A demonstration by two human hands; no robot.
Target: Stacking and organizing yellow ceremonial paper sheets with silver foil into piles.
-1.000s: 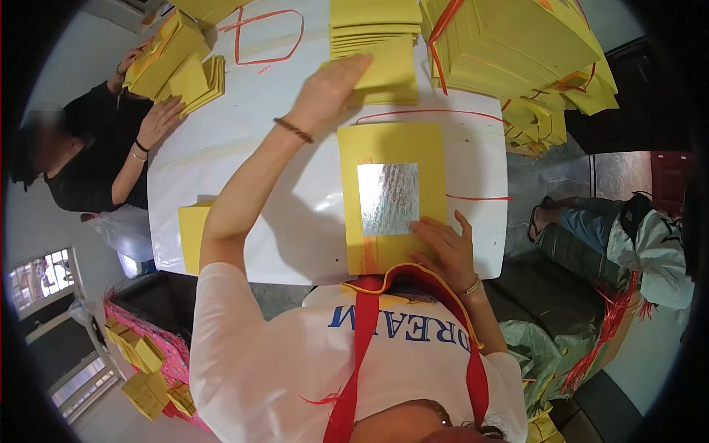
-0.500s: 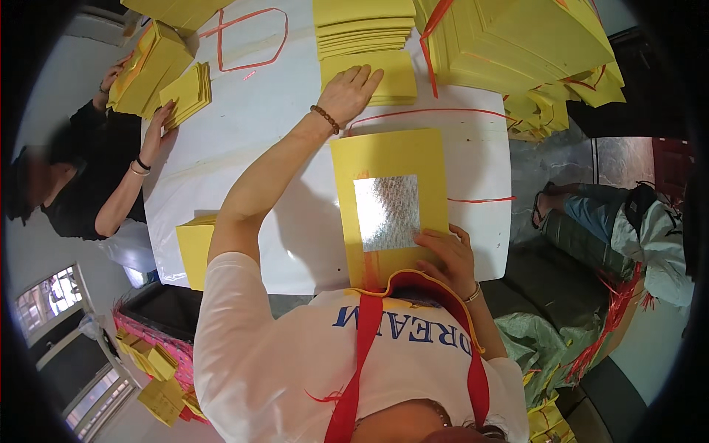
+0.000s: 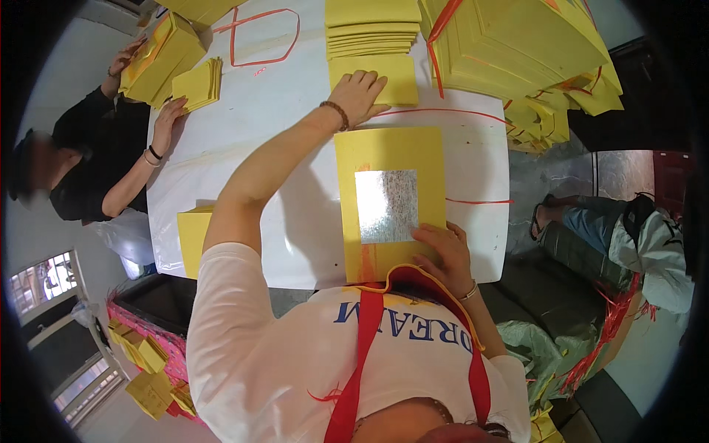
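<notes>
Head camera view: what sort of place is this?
Probably a small workroom, perhaps in a home: stacks of folded yellow paper on a white rectangular table, with dark padded seating nearby.

LANDMARK yellow sheet (image 3: 391, 151): rectangular, flat, long sides pointing away from the wearer, orange streak (image 3: 367, 264) nearer its left side | silver square (image 3: 387, 203): shiny, textured, flat, about mid-sheet, edges roughly parallel to the sheet's | yellow stack (image 3: 373, 13): layers overlapping in steps, beyond the sheet's far edge, apart from it

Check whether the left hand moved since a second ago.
Yes: the left hand has shifted rightward, farther from the red strap loop.
</notes>
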